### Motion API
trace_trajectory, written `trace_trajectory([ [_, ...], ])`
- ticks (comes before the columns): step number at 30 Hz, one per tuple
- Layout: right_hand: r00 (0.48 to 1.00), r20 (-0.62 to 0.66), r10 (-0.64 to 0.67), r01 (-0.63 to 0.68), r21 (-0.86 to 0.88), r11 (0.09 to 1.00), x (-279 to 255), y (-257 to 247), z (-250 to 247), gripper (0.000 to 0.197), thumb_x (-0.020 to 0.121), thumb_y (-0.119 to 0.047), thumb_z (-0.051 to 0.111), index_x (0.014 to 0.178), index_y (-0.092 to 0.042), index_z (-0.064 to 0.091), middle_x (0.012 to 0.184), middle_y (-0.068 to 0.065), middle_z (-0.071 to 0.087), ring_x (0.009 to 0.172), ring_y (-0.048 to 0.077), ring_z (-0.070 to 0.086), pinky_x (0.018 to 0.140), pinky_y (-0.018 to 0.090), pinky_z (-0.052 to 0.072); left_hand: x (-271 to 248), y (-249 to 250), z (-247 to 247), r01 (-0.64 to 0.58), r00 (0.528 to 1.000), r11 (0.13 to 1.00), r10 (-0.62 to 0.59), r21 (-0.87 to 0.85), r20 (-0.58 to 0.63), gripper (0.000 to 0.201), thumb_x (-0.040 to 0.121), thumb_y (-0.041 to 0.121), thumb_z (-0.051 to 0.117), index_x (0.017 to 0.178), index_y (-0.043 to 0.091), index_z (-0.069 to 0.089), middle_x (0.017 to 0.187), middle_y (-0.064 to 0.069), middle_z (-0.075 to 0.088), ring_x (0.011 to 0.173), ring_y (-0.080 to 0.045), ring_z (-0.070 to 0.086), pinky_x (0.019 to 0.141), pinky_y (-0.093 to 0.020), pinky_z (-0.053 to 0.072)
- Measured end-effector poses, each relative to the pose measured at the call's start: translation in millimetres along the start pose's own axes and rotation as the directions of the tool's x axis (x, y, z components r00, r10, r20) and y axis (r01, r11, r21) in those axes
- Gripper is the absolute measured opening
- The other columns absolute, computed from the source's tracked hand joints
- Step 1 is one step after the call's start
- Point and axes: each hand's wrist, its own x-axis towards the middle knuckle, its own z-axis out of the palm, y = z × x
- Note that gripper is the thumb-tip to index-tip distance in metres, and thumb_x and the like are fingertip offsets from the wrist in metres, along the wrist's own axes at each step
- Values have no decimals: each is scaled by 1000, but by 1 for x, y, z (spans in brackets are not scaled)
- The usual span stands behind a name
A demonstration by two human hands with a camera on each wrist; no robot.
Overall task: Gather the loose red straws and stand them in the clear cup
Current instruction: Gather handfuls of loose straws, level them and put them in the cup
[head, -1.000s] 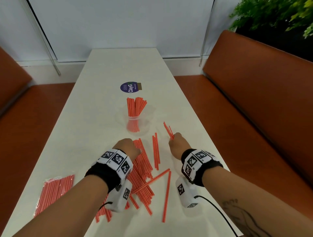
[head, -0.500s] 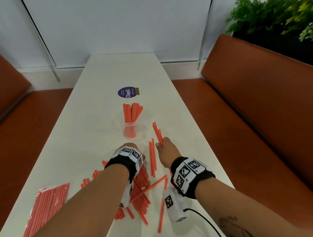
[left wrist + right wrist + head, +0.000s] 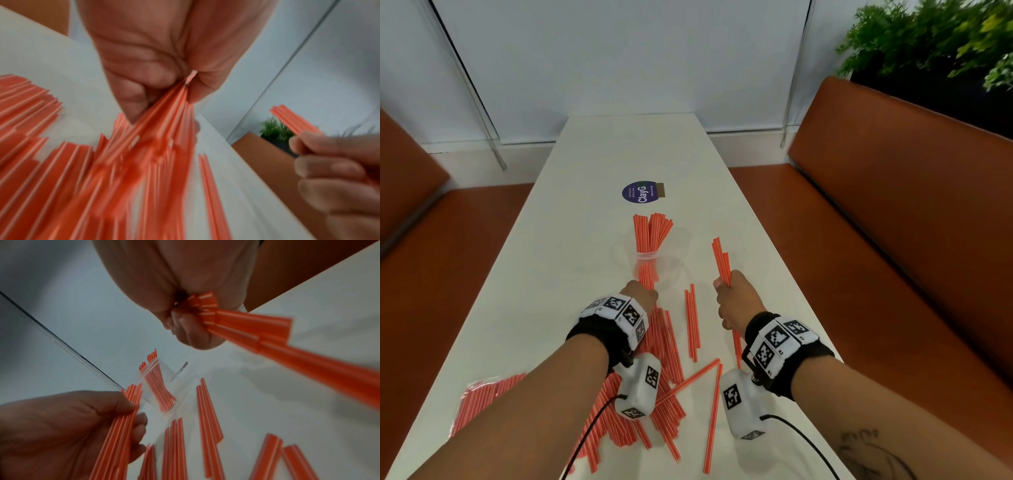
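The clear cup (image 3: 654, 270) stands mid-table with several red straws (image 3: 652, 233) upright in it. My left hand (image 3: 645, 291) is just in front of the cup and grips a bundle of red straws (image 3: 164, 104); the head view hides that bundle behind the hand. My right hand (image 3: 726, 284), to the right of the cup, holds a second bundle (image 3: 720, 260) in its fist, tips pointing up and away. In the right wrist view this bundle (image 3: 246, 324) fans out of the curled fingers. Loose straws (image 3: 671, 346) lie piled under my left wrist.
A sealed packet of straws (image 3: 482, 401) lies at the near left table edge. A few straws (image 3: 692, 318) lie between my hands and single ones (image 3: 714, 411) nearer me. A round purple sticker (image 3: 639, 193) is beyond the cup. Orange benches (image 3: 893, 240) flank the table.
My left hand has come off the pile with a bundle and moved closer to the cup. My right hand has taken more straws into its fist, and they stick up higher.
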Motion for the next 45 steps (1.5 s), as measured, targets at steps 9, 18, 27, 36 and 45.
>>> trace_trajectory([
  [9,999,12,33,-35,348,937,-8,-20,5,31,98,-41,37,81,-15,36,55,-1,23,41,10,19,41,19,20,-17,-4,-15,-28,989,783,111,-622,95,18,98,20,36,95,11,50,59,-2,35,37,-10,30,35,-17,36],
  [18,997,-28,-71,76,431,899,-5,-45,1,37,97,-46,38,72,-18,36,51,-3,25,35,8,21,41,20,22,-24,-3,-24,-44,981,850,136,-525,138,31,90,36,54,68,17,43,49,3,30,30,-7,26,34,-13,24],
  [27,942,-166,-293,336,498,799,12,-105,0,25,100,-34,34,82,-17,36,55,-3,24,37,6,21,40,22,23,-25,-11,-40,-134,982,817,184,-561,34,39,93,36,48,63,18,31,45,4,28,33,-7,23,41,-16,20],
  [36,844,-274,-461,536,424,730,79,-143,61,27,95,-45,36,71,-31,38,60,-8,33,53,10,31,56,29,31,-16,-14,-50,-99,995,796,92,-597,-43,36,94,35,46,63,18,38,52,0,29,42,-13,26,42,-21,24],
  [45,893,-58,-445,446,228,865,116,-100,93,22,97,-36,41,77,-26,44,67,-3,49,64,17,48,68,33,44,0,-19,-53,-105,994,745,108,-659,-36,39,93,32,49,63,18,29,39,9,29,36,-9,22,38,-16,21],
])
